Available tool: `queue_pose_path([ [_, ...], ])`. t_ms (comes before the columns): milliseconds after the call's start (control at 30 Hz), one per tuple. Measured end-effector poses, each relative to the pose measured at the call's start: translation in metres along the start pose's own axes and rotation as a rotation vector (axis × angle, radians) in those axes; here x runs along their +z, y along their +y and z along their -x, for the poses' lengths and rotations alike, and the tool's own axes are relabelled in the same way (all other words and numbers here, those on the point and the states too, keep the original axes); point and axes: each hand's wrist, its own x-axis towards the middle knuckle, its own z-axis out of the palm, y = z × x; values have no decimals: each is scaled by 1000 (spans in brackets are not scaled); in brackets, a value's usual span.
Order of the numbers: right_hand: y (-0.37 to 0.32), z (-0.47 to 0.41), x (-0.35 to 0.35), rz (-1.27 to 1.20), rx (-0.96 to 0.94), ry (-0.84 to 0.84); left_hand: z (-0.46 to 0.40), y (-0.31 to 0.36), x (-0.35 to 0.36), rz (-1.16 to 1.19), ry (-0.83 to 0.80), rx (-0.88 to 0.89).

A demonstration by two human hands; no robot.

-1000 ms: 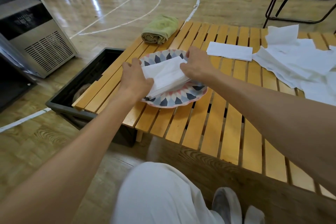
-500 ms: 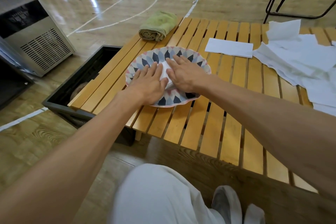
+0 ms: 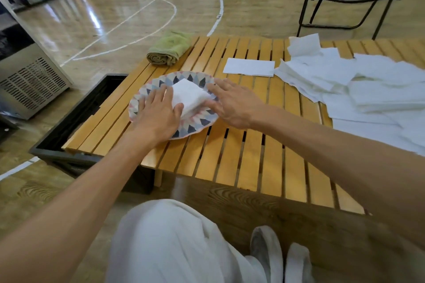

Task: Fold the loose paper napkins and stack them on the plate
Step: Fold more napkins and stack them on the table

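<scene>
From my feed I see a glossy wooden gym floor (image 3: 128, 18) with white court lines, light glaring off it at eleven o'clock. A black folding chair (image 3: 349, 0) stands at one o'clock. A grey vented appliance (image 3: 30, 85) sits at nine o'clock, a black bin (image 3: 76, 122) just beside the slatted wooden counter (image 3: 248, 156).

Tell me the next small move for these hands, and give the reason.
Probably lift the right hand off the plate and reach right for the single flat napkin beside the loose napkin pile. The folded stack already sits on the plate, both hands are open with nothing gripped, the left hand steadies it, and many napkins remain unfolded.
</scene>
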Motion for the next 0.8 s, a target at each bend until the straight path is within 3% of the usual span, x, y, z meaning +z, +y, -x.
queue_pose_path([
  [167, 46, 71, -25, -6, 104, 31, 17, 70, -26, 85, 88, 208],
  [433, 130, 186, -41, 19, 417, 104, 44, 217, -9, 225, -35, 498],
  [633, 173, 235, -41, -25, 600, 160, 44, 291, 19, 277, -170, 556],
  [800, 196, 245, -36, -77, 675, 226, 22, 336, 32, 253, -118, 574],
])
